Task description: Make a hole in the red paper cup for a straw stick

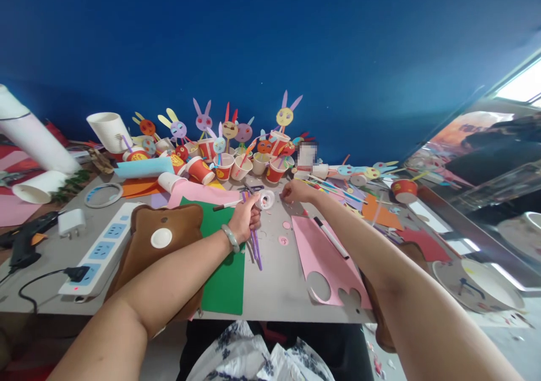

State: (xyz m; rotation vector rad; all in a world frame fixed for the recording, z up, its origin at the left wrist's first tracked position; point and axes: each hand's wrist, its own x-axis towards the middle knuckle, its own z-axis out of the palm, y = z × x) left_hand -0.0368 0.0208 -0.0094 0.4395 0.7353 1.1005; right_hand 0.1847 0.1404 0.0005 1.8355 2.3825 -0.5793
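- Left hand [244, 220] grasps a clear tape roll [270, 198] above the grey table [273, 291].
- Right hand [292, 191], fingers curled, is near the roll; whether it pinches anything, I cannot tell.
- Red cups [198, 170] carry yellow print too small to read.

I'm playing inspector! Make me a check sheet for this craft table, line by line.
Surface: flat grey table, small paper scraps on it.
Job's things: clear ring-shaped roll, probably tape; thin purple sticks, maybe held too.
Clutter: red paper cups, colourful rabbit-eared paper faces, rectangular green sheet, pink paper sheet with cut-out holes.
Grip: left hand holds the roll; right hand beside it, contents unclear.
Cables: thin black cable plugged into long white power strip.
Surroundings: dark blue wall behind.
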